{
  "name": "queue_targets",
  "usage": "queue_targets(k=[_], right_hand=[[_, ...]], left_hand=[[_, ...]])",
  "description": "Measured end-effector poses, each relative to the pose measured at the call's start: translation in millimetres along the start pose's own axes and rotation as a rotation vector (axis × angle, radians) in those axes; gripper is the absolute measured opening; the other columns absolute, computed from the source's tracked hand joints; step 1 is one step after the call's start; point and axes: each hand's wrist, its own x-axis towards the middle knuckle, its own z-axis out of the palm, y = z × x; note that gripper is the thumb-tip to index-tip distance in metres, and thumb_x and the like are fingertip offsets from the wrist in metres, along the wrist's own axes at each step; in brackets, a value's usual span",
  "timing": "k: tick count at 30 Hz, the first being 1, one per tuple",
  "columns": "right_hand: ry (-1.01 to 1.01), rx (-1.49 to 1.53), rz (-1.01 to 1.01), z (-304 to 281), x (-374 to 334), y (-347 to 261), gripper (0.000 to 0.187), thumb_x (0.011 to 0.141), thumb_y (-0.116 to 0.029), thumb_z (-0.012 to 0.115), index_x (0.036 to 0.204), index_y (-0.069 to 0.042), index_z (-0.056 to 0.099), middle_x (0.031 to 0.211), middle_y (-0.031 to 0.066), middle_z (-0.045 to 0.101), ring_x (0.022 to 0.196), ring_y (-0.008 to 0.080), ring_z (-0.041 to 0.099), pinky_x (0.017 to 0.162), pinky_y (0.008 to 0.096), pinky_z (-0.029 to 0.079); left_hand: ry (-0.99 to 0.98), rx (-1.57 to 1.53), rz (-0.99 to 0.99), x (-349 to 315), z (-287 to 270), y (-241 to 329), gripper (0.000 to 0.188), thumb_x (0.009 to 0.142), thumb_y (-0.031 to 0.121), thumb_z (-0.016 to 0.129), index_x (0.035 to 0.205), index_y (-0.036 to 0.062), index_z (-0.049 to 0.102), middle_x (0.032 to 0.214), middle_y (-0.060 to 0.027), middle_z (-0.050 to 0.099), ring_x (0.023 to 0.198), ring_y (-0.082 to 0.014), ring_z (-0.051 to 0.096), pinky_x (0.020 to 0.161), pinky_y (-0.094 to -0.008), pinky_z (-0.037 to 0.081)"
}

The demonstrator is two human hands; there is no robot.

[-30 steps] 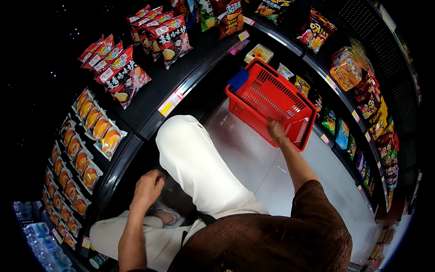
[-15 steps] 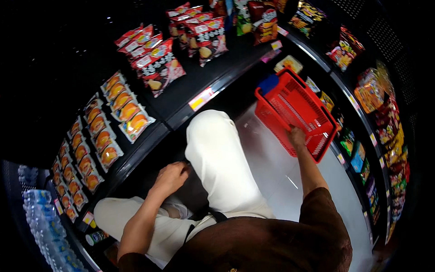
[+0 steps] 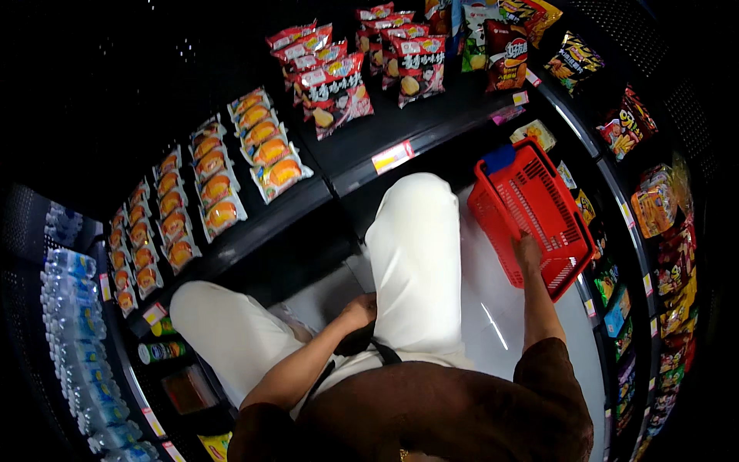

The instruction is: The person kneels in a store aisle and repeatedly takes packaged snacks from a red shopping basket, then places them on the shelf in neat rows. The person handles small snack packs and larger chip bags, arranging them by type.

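Note:
My right hand [image 3: 528, 252] is closed around the handle of a red plastic shopping basket [image 3: 504, 196], which hangs tilted over the floor at my right. A small blue piece [image 3: 499, 159] shows at the basket's far corner. The basket's slotted walls are visible, and no goods show inside it. My left hand [image 3: 359, 311] is beside the inner side of my right thigh, in front of my waist. Its fingers point down and are mostly hidden, so their state is unclear. My white trouser legs [image 3: 418, 246] are spread in a stride.
Ahead, a black shelf [image 3: 304, 192] carries rows of packaged orange-topped buns [image 3: 279, 168] and red-and-black snack bags [image 3: 333, 96]. Bottled water [image 3: 73, 331] stands at far left, near a green canister [image 3: 162, 352]. Curving shelves with colourful snack packets [image 3: 668, 269] line the right. Grey floor [image 3: 493, 327] lies below.
The shelves and basket have shifted rightward in view. My left hand has moved right and down, toward my waist. My right hand keeps hold of the basket, and my left leg has swung forward.

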Motion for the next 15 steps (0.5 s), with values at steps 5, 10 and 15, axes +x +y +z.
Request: queue_targets(k=[5, 10, 15], right_hand=[[0.019, -0.033, -0.039, 8.4, 15.2, 4.7, 0.052, 0.091, -0.047, 0.059, 0.128, -0.010, 0.063, 0.105, 0.0232, 0.070, 0.098, 0.0406, 0.068, 0.083, 0.0518, 0.054], [0.103, 0.052, -0.091, 27.7, 27.5, 25.1, 0.049, 0.089, -0.048, 0.063, 0.115, -0.006, 0.066, 0.092, 0.0244, 0.070, 0.091, 0.0422, 0.068, 0.079, 0.0507, 0.055], [-0.020, -0.065, -0.053, 14.6, 18.0, 7.7, 0.053, 0.092, -0.048, 0.061, 0.121, -0.005, 0.065, 0.103, 0.0257, 0.069, 0.095, 0.0410, 0.068, 0.080, 0.0506, 0.055]], left_hand=[[-0.211, 0.022, 0.116, 0.2, 54.9, -41.1, 0.038, 0.094, 0.030, 0.056, 0.125, 0.0096, 0.065, 0.117, -0.0211, 0.067, 0.108, -0.0380, 0.064, 0.094, -0.0424, 0.050], [-0.398, -0.136, -0.117, -15.6, 36.7, 10.3, 0.048, 0.096, 0.035, 0.057, 0.137, 0.0105, 0.058, 0.139, -0.0156, 0.058, 0.123, -0.0298, 0.057, 0.103, -0.0377, 0.045], [-0.440, -0.615, -0.286, -18.0, 39.3, 20.2, 0.056, 0.094, 0.033, 0.061, 0.144, 0.0088, 0.050, 0.142, -0.0150, 0.055, 0.128, -0.0266, 0.053, 0.105, -0.0353, 0.042]])
